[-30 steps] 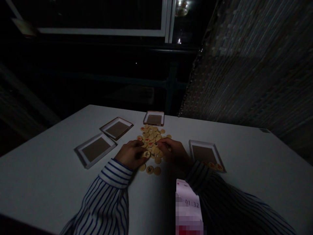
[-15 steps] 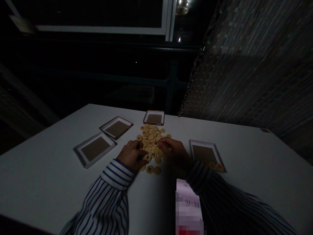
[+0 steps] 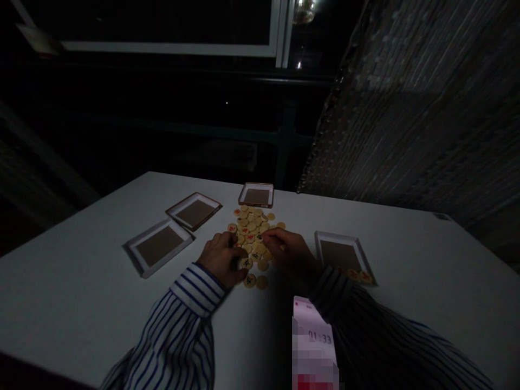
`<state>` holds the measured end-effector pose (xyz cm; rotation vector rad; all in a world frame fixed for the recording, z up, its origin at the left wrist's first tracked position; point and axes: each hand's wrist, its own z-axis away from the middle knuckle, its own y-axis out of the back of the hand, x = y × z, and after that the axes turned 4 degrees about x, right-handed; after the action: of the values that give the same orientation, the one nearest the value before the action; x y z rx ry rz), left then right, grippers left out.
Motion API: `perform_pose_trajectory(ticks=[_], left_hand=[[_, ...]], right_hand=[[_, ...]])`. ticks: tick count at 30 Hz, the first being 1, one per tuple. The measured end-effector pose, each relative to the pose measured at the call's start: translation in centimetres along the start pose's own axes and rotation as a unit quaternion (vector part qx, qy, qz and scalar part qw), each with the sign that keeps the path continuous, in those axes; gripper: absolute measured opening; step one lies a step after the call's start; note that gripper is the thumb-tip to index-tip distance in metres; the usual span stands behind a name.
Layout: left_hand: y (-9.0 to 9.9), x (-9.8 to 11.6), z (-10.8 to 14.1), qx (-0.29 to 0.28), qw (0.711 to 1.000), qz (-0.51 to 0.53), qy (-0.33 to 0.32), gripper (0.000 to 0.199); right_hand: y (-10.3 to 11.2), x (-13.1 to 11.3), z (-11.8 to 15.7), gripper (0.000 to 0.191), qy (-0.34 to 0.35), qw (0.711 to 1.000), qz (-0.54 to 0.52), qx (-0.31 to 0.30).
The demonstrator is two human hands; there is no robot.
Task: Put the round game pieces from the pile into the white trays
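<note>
A heap of round wooden Chinese chess pieces (image 3: 254,221) lies mid-table, some plain side up and others showing red or black characters. At its left edge my left hand (image 3: 221,260) rests with fingers bent but apart. A black-marked piece (image 3: 246,264) lies between its thumb and forefinger, and I see no firm grip on it. My right hand (image 3: 292,253) comes in from the right with thumb and forefinger pinched at the edge of another black-marked piece (image 3: 259,237). The remaining fingers of that hand are curled in shadow.
Two shallow box trays (image 3: 159,245) (image 3: 195,211) lie on the left of the white table (image 3: 81,260), another tray (image 3: 257,194) behind the heap. A right-hand tray (image 3: 339,250) holds red-marked pieces (image 3: 359,275) near my sleeve. A lit phone (image 3: 312,319) lies at the front.
My left thumb has shifted slightly toward me, widening its gap from the forefinger, and the piece there has slid a little the same way. My right hand stays about where it was.
</note>
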<state>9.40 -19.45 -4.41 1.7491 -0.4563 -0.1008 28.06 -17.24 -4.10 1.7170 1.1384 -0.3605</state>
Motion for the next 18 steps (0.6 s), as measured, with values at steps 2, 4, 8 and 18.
perform_pose_trajectory(ticks=[2,4,8,18], left_hand=[[0.11,0.08,0.02,-0.005,1.000,0.001,0.003,0.031],[0.15,0.12,0.01,-0.009,1.000,0.004,0.000,0.032],[-0.03,0.13,-0.01,0.001,1.000,0.000,0.007,0.030],[-0.45,-0.70,-0.15,0.067,0.997,0.044,-0.016,0.031]], right_hand=[[-0.01,-0.05,0.02,0.018,0.001,1.000,-0.001,0.001],[0.01,-0.08,0.03,0.019,0.000,1.000,0.000,0.001],[0.11,-0.06,0.03,0.018,0.006,1.000,0.007,-0.008],[0.30,-0.09,-0.09,0.017,0.037,0.998,0.047,0.013]])
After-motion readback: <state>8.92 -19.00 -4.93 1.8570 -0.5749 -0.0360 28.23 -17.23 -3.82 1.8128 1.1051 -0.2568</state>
